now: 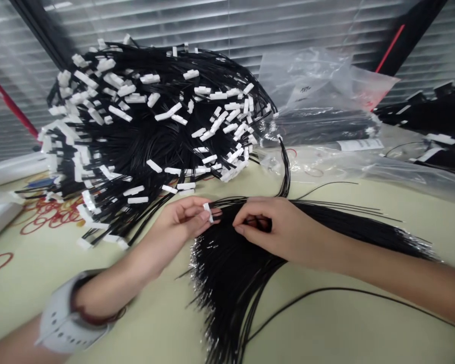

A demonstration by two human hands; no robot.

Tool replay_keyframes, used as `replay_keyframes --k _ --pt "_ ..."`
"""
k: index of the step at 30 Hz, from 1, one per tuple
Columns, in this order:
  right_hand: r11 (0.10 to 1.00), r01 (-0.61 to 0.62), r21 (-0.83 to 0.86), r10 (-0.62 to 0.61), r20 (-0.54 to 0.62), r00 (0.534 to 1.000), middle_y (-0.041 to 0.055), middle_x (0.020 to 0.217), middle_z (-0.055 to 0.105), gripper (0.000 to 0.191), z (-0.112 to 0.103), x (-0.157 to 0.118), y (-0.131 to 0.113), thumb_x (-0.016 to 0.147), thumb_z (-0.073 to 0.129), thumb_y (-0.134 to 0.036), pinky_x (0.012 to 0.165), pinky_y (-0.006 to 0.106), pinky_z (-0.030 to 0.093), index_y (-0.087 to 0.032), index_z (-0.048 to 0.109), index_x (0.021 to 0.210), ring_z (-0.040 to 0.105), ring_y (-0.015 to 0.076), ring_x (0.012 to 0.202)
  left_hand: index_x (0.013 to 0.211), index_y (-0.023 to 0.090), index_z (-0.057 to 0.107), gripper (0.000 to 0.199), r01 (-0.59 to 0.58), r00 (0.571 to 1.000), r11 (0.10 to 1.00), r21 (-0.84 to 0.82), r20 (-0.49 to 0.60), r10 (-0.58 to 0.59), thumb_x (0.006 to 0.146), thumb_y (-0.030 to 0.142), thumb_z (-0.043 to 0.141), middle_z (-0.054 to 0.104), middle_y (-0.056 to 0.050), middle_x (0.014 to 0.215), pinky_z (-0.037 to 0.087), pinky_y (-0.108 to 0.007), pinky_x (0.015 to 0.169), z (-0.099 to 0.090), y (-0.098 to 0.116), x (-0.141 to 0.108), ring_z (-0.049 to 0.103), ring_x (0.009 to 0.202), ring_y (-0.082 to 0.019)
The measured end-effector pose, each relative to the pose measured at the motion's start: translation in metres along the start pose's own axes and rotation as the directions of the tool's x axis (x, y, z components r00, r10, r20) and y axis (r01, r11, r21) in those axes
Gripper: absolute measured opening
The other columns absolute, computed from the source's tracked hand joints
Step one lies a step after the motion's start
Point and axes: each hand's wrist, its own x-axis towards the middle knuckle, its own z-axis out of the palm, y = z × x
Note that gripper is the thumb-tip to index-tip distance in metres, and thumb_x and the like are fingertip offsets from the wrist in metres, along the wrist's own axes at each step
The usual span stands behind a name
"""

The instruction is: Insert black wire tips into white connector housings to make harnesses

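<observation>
My left hand [185, 217] is closed on a small white connector [208, 212], pinched between thumb and fingers, with thin black wires running from it to the right. Just to the right, my right hand [269, 225] has its thumb and forefinger drawn together over the loose black wires [235, 273]; whatever is between those fingertips is too small to make out. The loose wires lie fanned beneath both hands, with shiny metal tips along their left edge and more at the far right.
A large heap of black wires with white connectors [167, 121] stands behind my left hand. Clear plastic bags [311, 126] lie at the back right, beside more dark wires [436, 126]. Red rubber bands [41, 215] and a white box [0, 222] are at the left on the pale table [155, 313].
</observation>
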Motion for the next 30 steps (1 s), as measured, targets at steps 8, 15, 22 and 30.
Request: replay_keyframes --k 8,15,22,30 --pt "0.989 -0.093 0.114 0.106 -0.118 0.987 -0.0028 0.059 0.051 0.017 -0.001 0.005 0.011 0.08 0.048 -0.031 0.048 0.018 0.031 -0.017 0.057 0.072 0.04 0.0065 0.052 0.082 0.018 0.062 0.016 0.07 0.996 0.997 -0.036 -0.054 -0.072 0.068 0.011 0.066 0.07 0.001 0.075 0.049 -0.016 0.067 0.002 0.0 0.0 0.064 0.072 -0.01" --pt "0.991 -0.102 0.092 0.111 -0.107 0.988 -0.0032 0.057 0.051 0.018 0.003 0.005 0.013 0.08 0.047 -0.031 0.047 0.019 0.03 -0.018 0.057 0.072 0.04 0.0064 0.051 0.087 0.017 0.062 0.018 0.091 0.995 0.996 0.019 -0.036 -0.09 0.07 0.012 0.066 0.071 -0.001 0.081 0.049 -0.015 0.066 0.002 0.0 0.003 0.064 0.073 -0.01" --pt "0.993 -0.077 0.094 0.087 -0.107 0.991 -0.0053 0.055 0.051 0.015 0.005 0.005 0.015 0.079 0.05 -0.029 0.045 0.017 0.03 -0.019 0.059 0.071 0.04 0.0043 0.048 0.09 0.018 0.062 0.016 0.068 0.997 0.996 0.055 0.023 -0.069 0.075 0.015 0.064 0.07 -0.001 0.082 0.047 -0.013 0.065 0.0 0.0 0.001 0.062 0.075 -0.009" --pt "0.994 0.1 0.043 -0.093 -0.138 0.986 -0.006 0.057 0.05 0.006 0.007 0.003 0.011 0.074 0.054 -0.017 0.047 0.015 0.029 -0.016 0.059 0.071 0.038 0.0018 0.048 0.089 0.018 0.061 0.012 -0.038 0.988 0.995 0.092 0.156 0.023 0.077 0.016 0.062 0.07 0.0 0.078 0.044 -0.012 0.068 0.004 -0.001 -0.001 0.062 0.078 -0.008"
